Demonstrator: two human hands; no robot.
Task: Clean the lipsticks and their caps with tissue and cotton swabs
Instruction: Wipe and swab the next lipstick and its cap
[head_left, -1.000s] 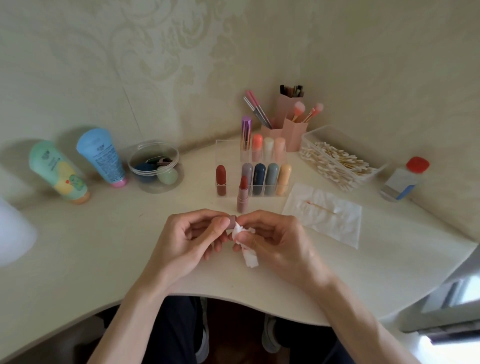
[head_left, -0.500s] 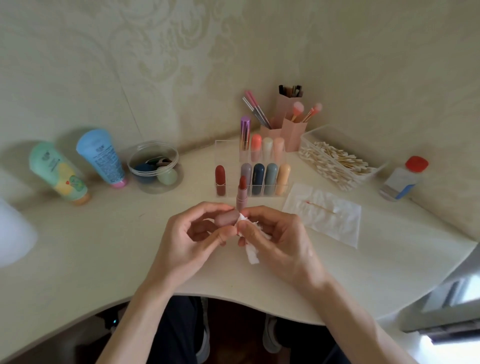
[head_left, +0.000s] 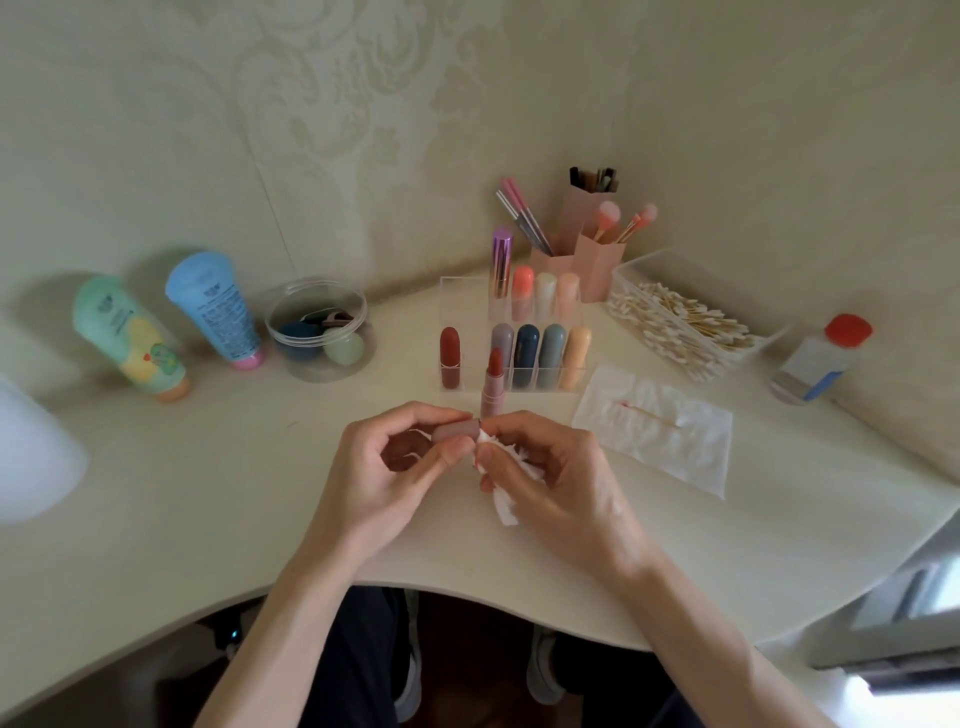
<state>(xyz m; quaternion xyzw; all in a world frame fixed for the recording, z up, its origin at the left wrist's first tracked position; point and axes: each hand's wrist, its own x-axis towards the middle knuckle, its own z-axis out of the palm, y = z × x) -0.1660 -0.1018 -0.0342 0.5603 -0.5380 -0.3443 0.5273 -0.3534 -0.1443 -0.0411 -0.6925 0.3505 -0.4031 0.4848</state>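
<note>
Mauve cap (head_left: 456, 430), white tissue (head_left: 501, 467), cream desk (head_left: 208, 493).

Print on blue tube (head_left: 218, 306) and green tube (head_left: 127, 338) too blurred to read.

Well left of the fingers (head_left: 410, 415), a green tube (head_left: 127, 338) and a blue tube (head_left: 215, 309) lean beside a clear jar (head_left: 363, 353); beyond stand pink brush holders (head_left: 597, 262); far right, a red-capped bottle (head_left: 818, 358).
</note>
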